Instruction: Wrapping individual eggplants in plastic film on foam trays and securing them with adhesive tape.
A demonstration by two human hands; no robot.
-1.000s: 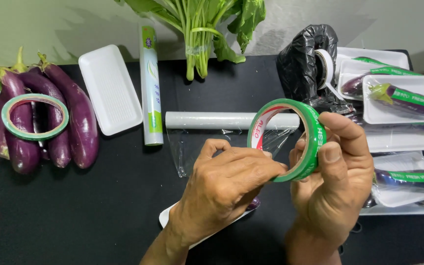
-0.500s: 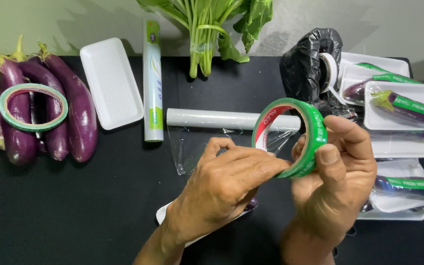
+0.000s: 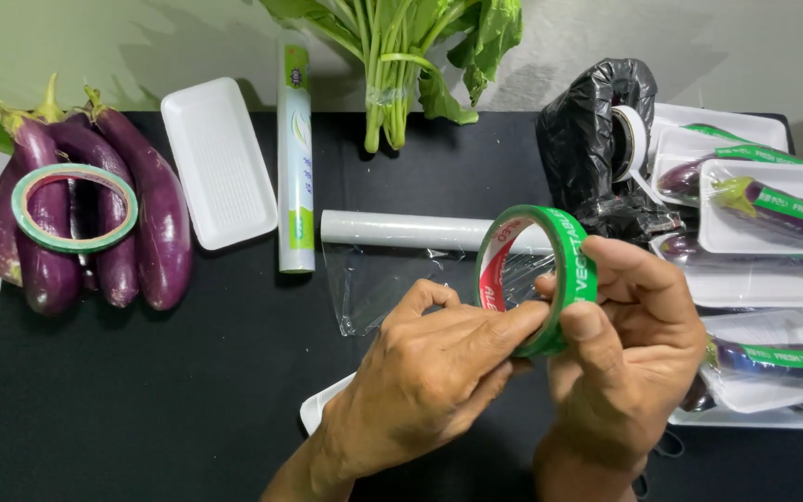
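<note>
A green tape roll [image 3: 564, 265] with a red inner core is held upright above the black table [image 3: 169, 400]. My right hand [image 3: 629, 349] grips its outer band between thumb and fingers. My left hand [image 3: 434, 367] has its fingertips pressed on the roll's lower edge, touching the tape. Beneath my hands a white foam tray [image 3: 322, 409] shows only at one corner. Just beyond the hands lies a roll of clear wrap film [image 3: 401, 230] with a sheet pulled out toward me.
Several purple eggplants [image 3: 146, 209] lie at the left with a second green tape ring [image 3: 72, 206] on them. An empty foam tray [image 3: 218, 158], a boxed wrap roll [image 3: 296, 149], leafy greens [image 3: 401, 56], a black bag [image 3: 592, 139] and wrapped eggplant trays [image 3: 764, 223] fill the back and right.
Both hands and the tape roll have stayed nearly in place; the left fingers have shifted slightly along the roll's edge.
</note>
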